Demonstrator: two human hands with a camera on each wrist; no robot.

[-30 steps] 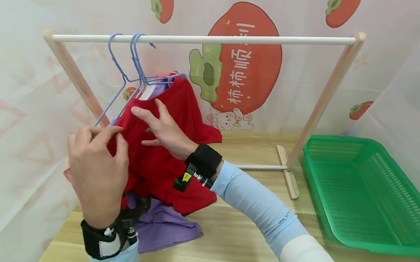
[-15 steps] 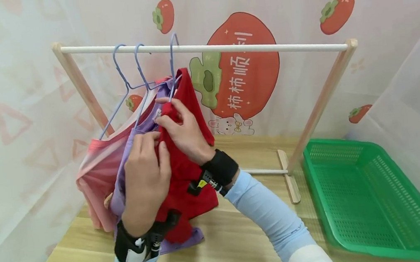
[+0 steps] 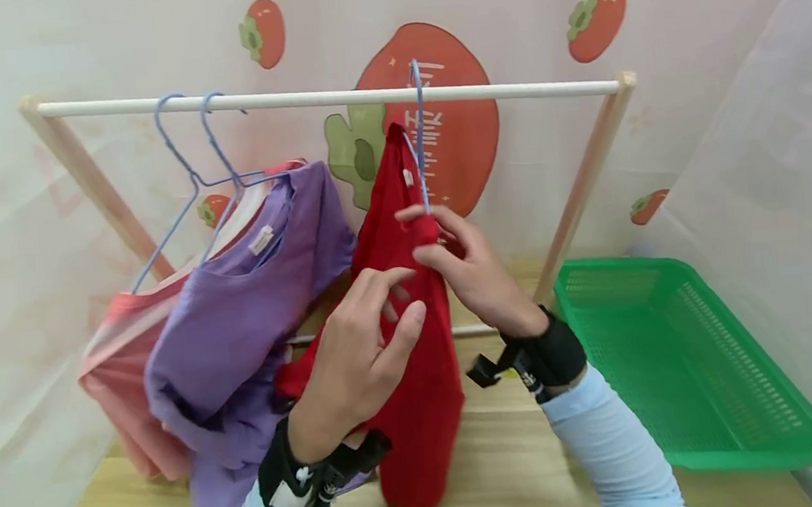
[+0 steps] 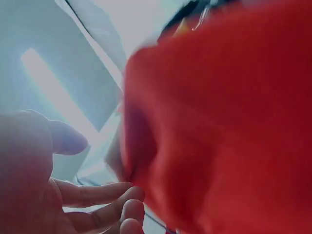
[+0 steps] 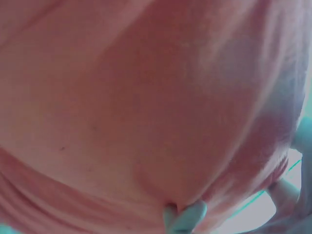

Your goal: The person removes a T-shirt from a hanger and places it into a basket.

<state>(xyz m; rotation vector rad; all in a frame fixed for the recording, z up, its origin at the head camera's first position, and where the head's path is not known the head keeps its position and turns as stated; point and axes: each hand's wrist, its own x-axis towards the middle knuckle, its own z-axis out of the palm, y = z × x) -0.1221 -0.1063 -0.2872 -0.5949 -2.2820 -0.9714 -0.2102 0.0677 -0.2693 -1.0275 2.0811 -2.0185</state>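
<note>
A red shirt (image 3: 420, 413) hangs on a blue hanger (image 3: 421, 135) hooked over the rack's white rod (image 3: 320, 97). My right hand (image 3: 484, 275) pinches the shirt near its upper right corner, beside the hanger; in the right wrist view two fingertips (image 5: 185, 214) press together on the cloth. My left hand (image 3: 353, 355) is in front of the shirt, thumb and fingers apart. In the left wrist view its fingers (image 4: 97, 195) extend to the edge of the red cloth (image 4: 219, 122).
A purple shirt (image 3: 237, 316) and a pink shirt (image 3: 123, 375) hang on blue hangers at the rack's left. A green basket (image 3: 750, 457) stands on the right of the wooden table (image 3: 533, 468). A wooden post (image 3: 582, 190) holds up the rod's right end.
The red shirt and its hanger have slid right along the rod, away from the purple and pink shirts. Both hands moved right with it, and the left hand's fingers have spread.
</note>
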